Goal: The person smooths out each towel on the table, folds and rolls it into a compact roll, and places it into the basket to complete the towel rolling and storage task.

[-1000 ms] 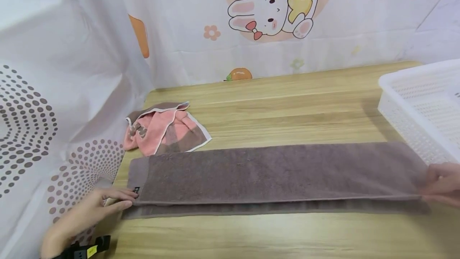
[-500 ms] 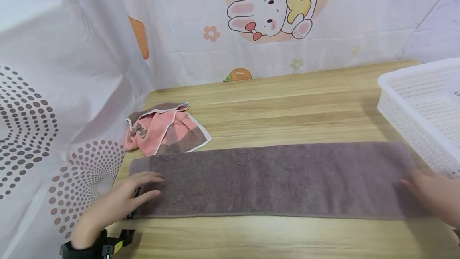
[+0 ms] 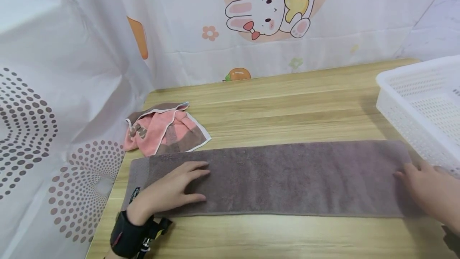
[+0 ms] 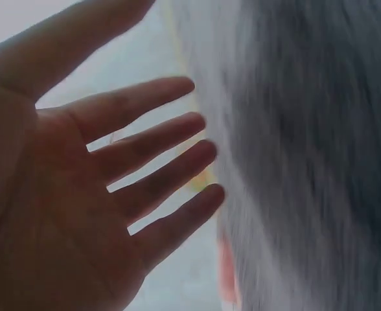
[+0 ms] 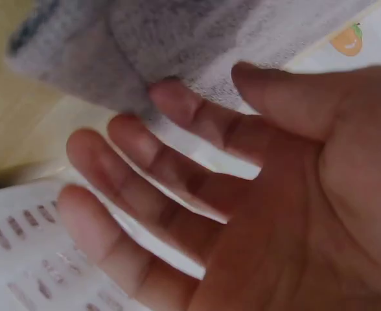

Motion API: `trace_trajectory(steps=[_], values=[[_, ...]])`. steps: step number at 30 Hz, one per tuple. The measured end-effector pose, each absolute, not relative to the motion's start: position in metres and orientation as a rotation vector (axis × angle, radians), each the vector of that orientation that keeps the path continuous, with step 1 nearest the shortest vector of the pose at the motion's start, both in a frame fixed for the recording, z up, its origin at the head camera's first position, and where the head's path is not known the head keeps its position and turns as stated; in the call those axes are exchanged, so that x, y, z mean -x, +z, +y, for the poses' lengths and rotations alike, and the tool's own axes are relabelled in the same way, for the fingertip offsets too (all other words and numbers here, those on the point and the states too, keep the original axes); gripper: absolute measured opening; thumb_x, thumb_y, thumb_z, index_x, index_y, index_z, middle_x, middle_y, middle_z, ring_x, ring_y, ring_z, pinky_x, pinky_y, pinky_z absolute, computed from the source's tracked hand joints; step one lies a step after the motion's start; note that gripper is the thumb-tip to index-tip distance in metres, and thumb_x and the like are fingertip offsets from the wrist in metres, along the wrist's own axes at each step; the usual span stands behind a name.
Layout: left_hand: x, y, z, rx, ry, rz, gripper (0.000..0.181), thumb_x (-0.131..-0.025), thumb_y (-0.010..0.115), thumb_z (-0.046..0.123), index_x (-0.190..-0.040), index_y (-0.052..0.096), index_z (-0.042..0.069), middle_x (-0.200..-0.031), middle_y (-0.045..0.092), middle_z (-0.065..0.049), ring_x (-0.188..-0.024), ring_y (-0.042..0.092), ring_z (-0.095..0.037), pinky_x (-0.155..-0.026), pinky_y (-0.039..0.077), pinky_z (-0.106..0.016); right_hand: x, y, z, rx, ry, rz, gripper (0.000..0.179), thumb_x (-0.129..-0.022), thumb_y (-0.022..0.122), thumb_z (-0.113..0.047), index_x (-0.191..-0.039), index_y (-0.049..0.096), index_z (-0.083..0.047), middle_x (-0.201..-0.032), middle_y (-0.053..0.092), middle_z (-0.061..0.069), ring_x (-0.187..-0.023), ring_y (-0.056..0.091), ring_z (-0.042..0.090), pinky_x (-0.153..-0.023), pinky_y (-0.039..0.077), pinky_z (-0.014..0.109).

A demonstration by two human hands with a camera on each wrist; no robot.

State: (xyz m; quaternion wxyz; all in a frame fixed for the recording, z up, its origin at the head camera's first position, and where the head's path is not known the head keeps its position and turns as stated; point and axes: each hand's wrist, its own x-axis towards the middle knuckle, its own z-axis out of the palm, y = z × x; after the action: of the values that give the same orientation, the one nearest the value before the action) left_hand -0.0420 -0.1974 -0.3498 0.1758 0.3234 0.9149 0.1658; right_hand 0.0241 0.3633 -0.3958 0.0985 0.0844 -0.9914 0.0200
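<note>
A long grey-brown towel (image 3: 287, 179), folded into a strip, lies flat across the table. Over its left part hovers my left hand (image 3: 172, 189), fingers spread and thumb apart. In the left wrist view the same hand (image 4: 80, 175) shows a bare palm beside the blurred towel (image 4: 307, 149). My right hand (image 3: 429, 187) is at the strip's right end, overlapping the edge there. Seen from the right wrist, that hand (image 5: 242, 194) has loosely bent fingers with nothing gripped, the index fingertip right at the towel's edge (image 5: 132, 65). A small dark label (image 3: 134, 194) shows at the left end.
A crumpled pink and brown cloth with white trim (image 3: 179, 129) lies behind the strip's left end. On the right stands a white plastic basket (image 3: 389, 99), close to my right hand. A white printed curtain (image 3: 179, 63) hangs along the back and left side.
The towel's front edge, held up off the lower layer earlier, has been laid down and let go. My left hand has moved right over the towel; the right hand has shifted slightly left.
</note>
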Motion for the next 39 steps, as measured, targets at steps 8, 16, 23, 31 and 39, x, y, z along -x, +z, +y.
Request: trace_trajectory(steps=[8,16,23,31,39], values=[[0.044,-0.36,-0.156,-1.126,0.406,2.531,0.074,-0.093,0.064,0.049,-0.155,0.035,0.019,-0.164,0.024,-0.003,-0.151,0.02,-0.021,-0.119,0.027,-0.044,-0.023,-0.401,0.367,-0.103,0.137,-2.99,0.048,-0.104,0.049,-0.024,-0.074,0.043,0.013,-0.055,0.045,0.026,-0.046,0.049,0.048,-0.044,0.042,0.056],[0.046,-0.367,-0.13,-1.243,0.371,2.522,0.076,-0.095,0.059,0.05,-0.157,0.029,0.018,-0.165,0.021,-0.006,-0.152,0.017,-0.025,-0.12,0.024,-0.044,-0.017,-0.401,0.369,0.111,0.272,-3.031,0.111,-0.085,0.007,-0.079,-0.093,0.036,0.027,-0.051,0.039,0.021,-0.042,0.044,0.033,-0.044,0.039,0.048],[0.044,-0.374,-0.117,-1.194,0.245,2.55,0.083,-0.095,0.047,0.065,-0.156,0.029,0.011,-0.165,0.021,-0.004,-0.153,0.016,-0.023,-0.121,0.021,-0.044,-0.016,-0.394,0.377,-0.012,0.44,-3.171,0.051,-0.103,0.05,-0.042,-0.07,0.043,-0.004,-0.058,0.039,0.003,-0.051,0.042,0.019,-0.049,0.034,0.033],[0.043,-0.375,-0.099,-1.268,0.07,2.671,0.075,-0.098,0.048,0.058,-0.151,0.039,0.006,-0.159,0.033,-0.012,-0.147,0.031,-0.028,-0.118,0.028,-0.043,-0.013,-0.376,0.36,-0.08,0.704,-3.001,0.035,-0.104,0.052,-0.03,-0.077,0.04,-0.01,-0.06,0.034,-0.002,-0.052,0.033,0.007,-0.049,0.028,0.026],[0.041,-0.374,-0.08,-1.336,-0.066,2.7,0.073,-0.095,0.056,0.055,-0.146,0.047,0.004,-0.154,0.04,-0.016,-0.139,0.04,-0.028,-0.111,0.039,-0.039,-0.009,-0.36,0.354,-0.063,1.135,-2.859,0.031,-0.104,0.05,-0.018,-0.132,0.06,-0.009,-0.121,0.069,0.005,-0.112,0.052,-0.009,-0.089,0.037,0.005]])
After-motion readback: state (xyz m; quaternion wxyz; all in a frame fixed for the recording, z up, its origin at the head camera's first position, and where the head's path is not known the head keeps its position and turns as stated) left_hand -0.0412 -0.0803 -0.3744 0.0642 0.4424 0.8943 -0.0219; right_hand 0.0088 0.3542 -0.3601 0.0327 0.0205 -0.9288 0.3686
